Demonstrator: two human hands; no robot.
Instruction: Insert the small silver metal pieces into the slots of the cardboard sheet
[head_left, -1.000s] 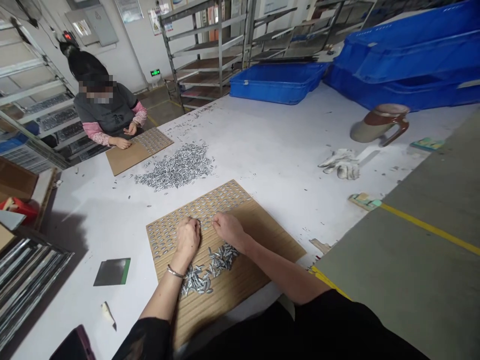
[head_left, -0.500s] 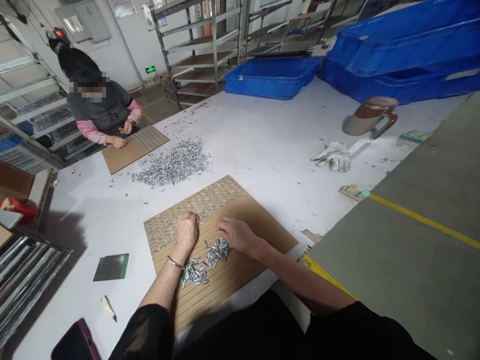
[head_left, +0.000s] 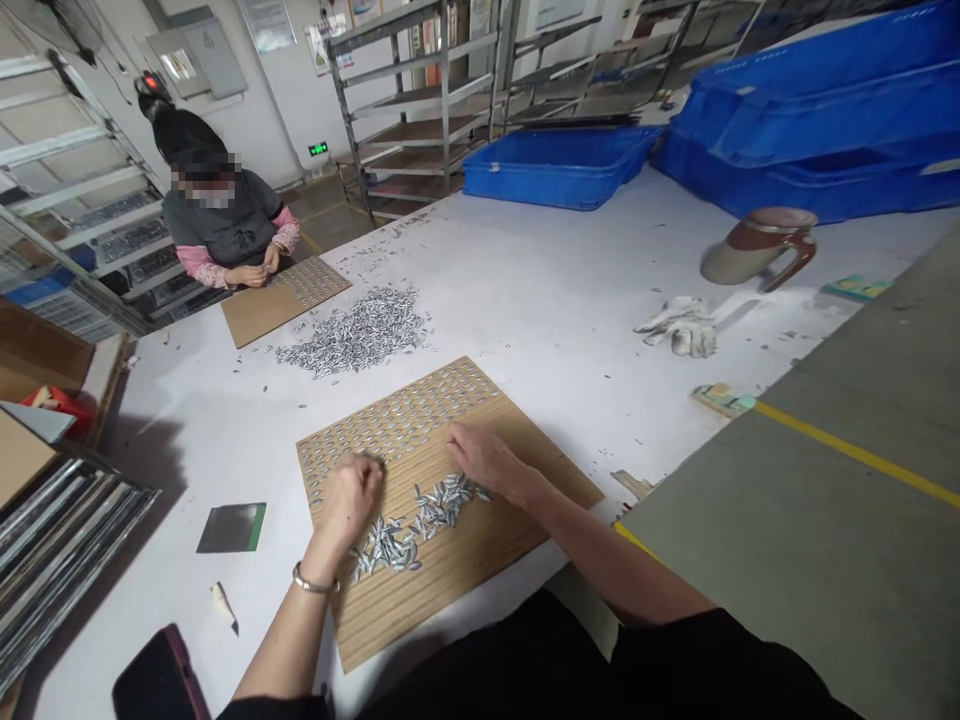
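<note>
The left grip (head_left: 351, 497) and the right grip (head_left: 484, 458) are curled over a wooden board (head_left: 502, 540); whether anything is pinched cannot be told. Rows of silver pieces (head_left: 405, 410) are laid just beyond both, and loose silver pieces (head_left: 441, 505) are heaped on the near side of the right grip.

Green sign (head_left: 319, 149) on wall (head_left: 296, 100), lettering illegible

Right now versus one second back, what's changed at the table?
The left hand has moved left and back toward the wearer; the right hand has shifted slightly right. The co-worker's hands have come together. Can't tell whether anything was picked up or released. The board, mug and white gloves stayed put.
</note>
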